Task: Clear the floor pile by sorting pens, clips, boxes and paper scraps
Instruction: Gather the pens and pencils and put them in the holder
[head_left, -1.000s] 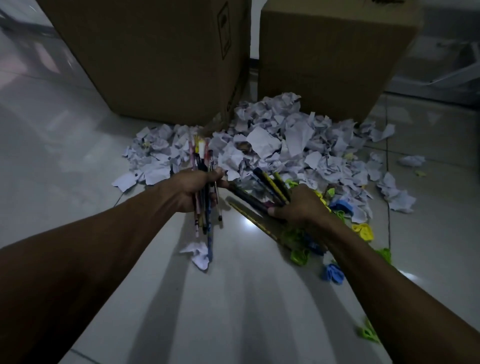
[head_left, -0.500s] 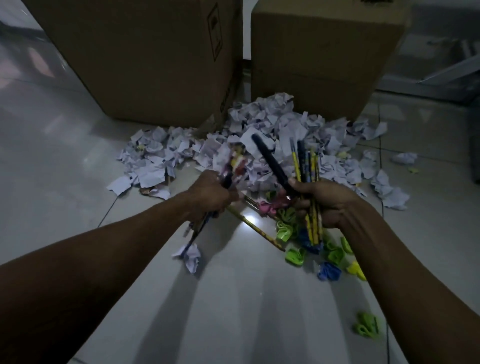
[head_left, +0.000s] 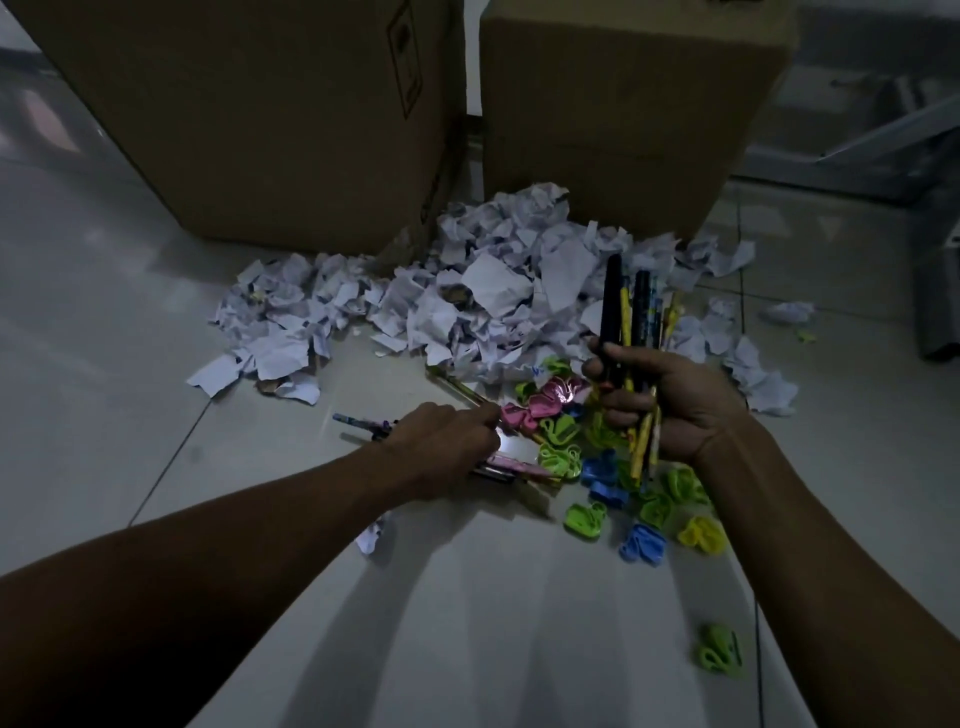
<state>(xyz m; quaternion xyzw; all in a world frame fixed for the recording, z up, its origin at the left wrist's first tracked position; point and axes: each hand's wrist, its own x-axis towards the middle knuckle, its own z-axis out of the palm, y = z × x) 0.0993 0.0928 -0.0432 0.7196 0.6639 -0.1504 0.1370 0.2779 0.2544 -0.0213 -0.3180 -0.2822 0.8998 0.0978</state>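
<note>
The right hand (head_left: 670, 402) grips upright pens (head_left: 631, 322) at three o'clock, freeing the left hand (head_left: 441, 447), apparently clutching more pens low, beside clips (head_left: 563, 457); paper scraps (head_left: 493, 296) fill twelve o'clock.

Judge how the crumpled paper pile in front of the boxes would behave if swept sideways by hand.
The paper pile is loose crumpled scraps, so it probably scatters rather than moving together. The scraps look light and soft, likely crushing under pressure. The glossy floor should let them slide easily.
</note>
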